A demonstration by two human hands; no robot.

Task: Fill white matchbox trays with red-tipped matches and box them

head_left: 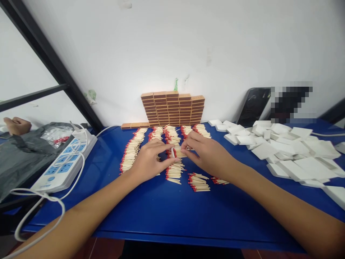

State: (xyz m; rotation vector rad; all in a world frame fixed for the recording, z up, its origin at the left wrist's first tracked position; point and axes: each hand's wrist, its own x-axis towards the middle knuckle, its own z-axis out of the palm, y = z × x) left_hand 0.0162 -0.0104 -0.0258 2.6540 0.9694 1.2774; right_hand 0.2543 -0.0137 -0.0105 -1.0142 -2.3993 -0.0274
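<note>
Above the matches, my left hand (151,156) holds a small white matchbox tray (173,152) between thumb and forefinger. At the tray's right side, my right hand (198,149) is closed in a pinch. Pale matchsticks (177,148) seem to run from its fingertips to the tray, though the fingers partly hide them. Red-headed matches lie under and around both hands in long rows, one row (133,149) left of my left hand. A smaller match pile (198,182) lies below my right hand, and another (219,180) is partly covered by my right forearm.
Brown matchboxes (172,109) stand stacked against the wall, with a low row (134,125) to their left. Many white trays (293,147) are heaped on the right of the blue table (167,216). A power strip (66,162), its cable and a dark bag (24,151) occupy the left.
</note>
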